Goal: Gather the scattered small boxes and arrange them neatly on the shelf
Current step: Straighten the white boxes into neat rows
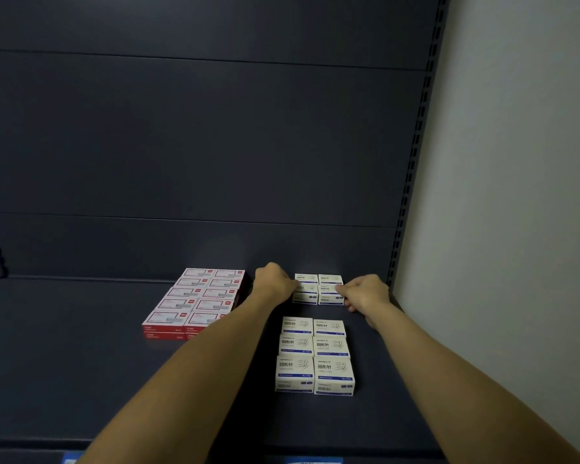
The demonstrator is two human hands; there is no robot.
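Note:
Small white boxes with blue print (318, 289) form a block of several at the back of the dark shelf (81, 346). My left hand (273, 279) grips the block's left side and my right hand (365, 291) grips its right side, fingers curled against the boxes. A second group of the same white boxes (313, 354) lies in two tidy columns nearer the front, between my forearms. To the left, red-and-white boxes (195, 303) sit in two neat stacked columns.
The shelf's dark back panel (198, 145) rises behind the boxes. A slotted upright (412, 182) and a white wall (516, 195) close the right side. Blue price labels (313, 460) sit on the front edge.

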